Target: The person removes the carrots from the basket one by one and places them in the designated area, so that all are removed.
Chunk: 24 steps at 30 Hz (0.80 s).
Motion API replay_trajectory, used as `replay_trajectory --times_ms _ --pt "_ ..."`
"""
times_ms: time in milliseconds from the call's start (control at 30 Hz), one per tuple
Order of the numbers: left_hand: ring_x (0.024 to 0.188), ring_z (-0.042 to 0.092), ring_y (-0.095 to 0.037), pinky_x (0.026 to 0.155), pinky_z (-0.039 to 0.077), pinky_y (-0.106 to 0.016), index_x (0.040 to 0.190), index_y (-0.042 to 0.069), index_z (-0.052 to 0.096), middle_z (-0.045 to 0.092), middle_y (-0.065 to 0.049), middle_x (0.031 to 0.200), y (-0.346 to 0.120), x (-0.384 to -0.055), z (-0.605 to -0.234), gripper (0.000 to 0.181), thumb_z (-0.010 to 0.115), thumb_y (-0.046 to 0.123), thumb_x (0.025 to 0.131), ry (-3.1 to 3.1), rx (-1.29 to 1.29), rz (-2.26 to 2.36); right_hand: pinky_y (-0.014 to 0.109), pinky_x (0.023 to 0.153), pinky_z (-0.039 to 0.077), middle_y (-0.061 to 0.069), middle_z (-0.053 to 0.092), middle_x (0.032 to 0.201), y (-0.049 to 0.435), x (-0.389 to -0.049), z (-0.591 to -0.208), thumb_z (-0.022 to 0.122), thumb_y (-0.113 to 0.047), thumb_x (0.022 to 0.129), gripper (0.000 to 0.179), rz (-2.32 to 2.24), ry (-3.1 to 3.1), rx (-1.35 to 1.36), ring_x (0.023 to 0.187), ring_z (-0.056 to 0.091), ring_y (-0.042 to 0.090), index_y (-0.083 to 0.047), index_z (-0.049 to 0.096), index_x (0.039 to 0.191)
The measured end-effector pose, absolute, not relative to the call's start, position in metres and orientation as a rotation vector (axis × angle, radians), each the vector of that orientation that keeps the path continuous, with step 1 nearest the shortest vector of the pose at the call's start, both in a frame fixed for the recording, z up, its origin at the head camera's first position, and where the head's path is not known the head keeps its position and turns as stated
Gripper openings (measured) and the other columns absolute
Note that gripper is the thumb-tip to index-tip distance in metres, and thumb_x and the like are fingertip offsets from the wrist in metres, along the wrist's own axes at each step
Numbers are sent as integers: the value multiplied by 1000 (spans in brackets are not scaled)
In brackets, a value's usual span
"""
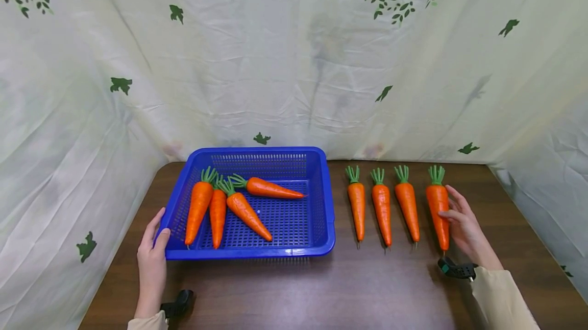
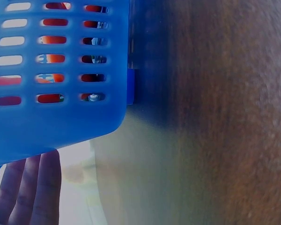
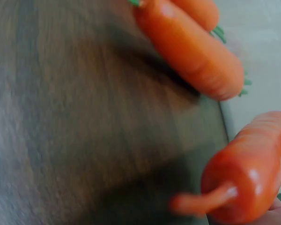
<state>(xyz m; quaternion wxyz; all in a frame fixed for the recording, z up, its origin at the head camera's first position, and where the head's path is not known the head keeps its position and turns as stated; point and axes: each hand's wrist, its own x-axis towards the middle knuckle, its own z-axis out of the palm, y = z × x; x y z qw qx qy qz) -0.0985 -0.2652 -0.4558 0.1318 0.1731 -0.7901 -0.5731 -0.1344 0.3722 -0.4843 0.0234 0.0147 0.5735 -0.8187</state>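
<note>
My left hand (image 1: pixel 152 248) grips the left rim of a blue plastic basket (image 1: pixel 294 253), thumb over the edge and fingers along the outer side. In the left wrist view those fingers (image 2: pixel 25 192) lie against the perforated wall (image 2: pixel 70 119). Several orange carrots with green stem tops lie inside, one of them (image 1: pixel 275 188) sideways near the back. On the right, my right hand (image 1: pixel 465 225) holds the rightmost carrot (image 1: pixel 436 207) between thumb and fingers, its green top pointing away from me. The right wrist view shows this carrot (image 3: pixel 248 173) tip first, with the hand mostly cut off at the edge.
Three more carrots lie in a row between basket and right hand: one left (image 1: pixel 356 207), one middle (image 1: pixel 381 207), one right (image 1: pixel 407 207). The brown wooden table (image 1: pixel 303 294) meets a pale leaf-printed curtain (image 1: pixel 285 64) at the back and sides.
</note>
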Motion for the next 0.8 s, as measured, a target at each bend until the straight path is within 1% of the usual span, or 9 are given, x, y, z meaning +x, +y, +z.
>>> replay_trajectory --times_ms 133,367,433,533,633,700,800 --pt "136 32 -28 109 26 -51 149 23 36 34 -3 152 -265 -99 -456 47 39 28 102 -2297 509 -1672 20 79 47 -8 38 124 374 -137 -488 41 9 95 57 -2509 1839 63 99 51 6 -28 35 139" --pt "135 33 -27 110 26 -49 149 23 36 34 -3 152 -266 -99 -456 47 39 28 102 -2296 511 -1669 19 75 44 -8 38 125 375 -143 -490 44 9 94 62 -2420 1989 75 97 52 5 -25 33 144" --pt "135 33 -27 110 27 -48 149 24 37 34 -3 152 -266 -99 -456 47 39 28 103 -2296 512 -1670 19 75 44 -4 36 129 376 -146 -490 47 8 93 64 -2363 2053 107 97 51 4 -25 32 146" --pt "135 33 -27 110 26 -48 149 24 37 34 -3 152 -266 -99 -456 47 39 28 103 -2295 509 -1670 17 74 45 10 28 139 376 -149 -489 51 6 92 68 -2258 2153 160 96 50 3 -23 29 150" --pt "136 32 -27 110 25 -48 149 23 37 34 -2 152 -266 -99 -456 47 39 28 103 -2294 506 -1665 16 75 46 22 16 146 376 -151 -486 54 2 92 70 -2137 2253 184 96 49 2 -20 26 152" --pt "136 32 -27 110 25 -48 149 23 37 34 -2 152 -266 -99 -456 47 39 28 102 -2293 504 -1663 16 75 47 27 11 147 375 -152 -485 55 0 92 69 -2083 2292 185 96 48 2 -19 25 152" --pt "136 32 -27 110 25 -48 149 24 37 34 -3 152 -266 -99 -456 46 39 28 102 -2295 505 -1660 16 75 47 29 10 147 375 -153 -484 55 -2 92 68 -2030 2322 178 96 48 1 -19 25 152"
